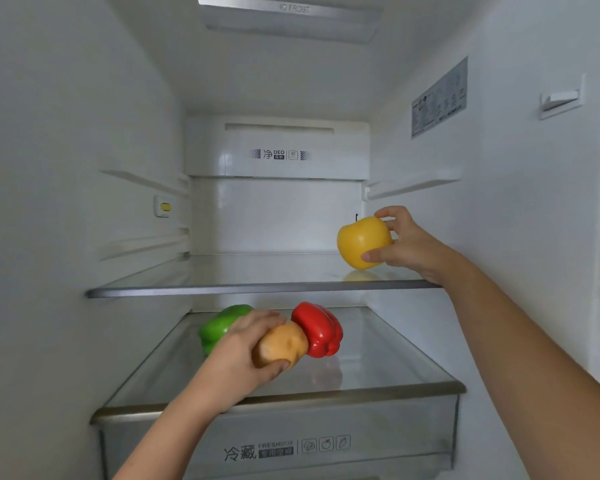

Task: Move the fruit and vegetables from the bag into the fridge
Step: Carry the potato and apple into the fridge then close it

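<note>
Loading two fridge (pixel 66 168) shelves at once.
The right hand (pixel 406 247) grasps the yellow apple (pixel 361 242) by its side at the upper shelf (pixel 222 291). The left hand (pixel 239 351) clasps the potato (pixel 281 344) over the lower shelf (pixel 395 368), near the green pepper (pixel 219 325) and red pepper (pixel 321 329). Both look light, rigid and smooth, likely slippery, so a wide grasp around the middle suits them.

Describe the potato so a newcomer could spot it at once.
Find the lower shelf, above the drawer. There the left hand grips the potato between a green pepper and a red pepper. It alone is tan and matte; both peppers shine.
</note>
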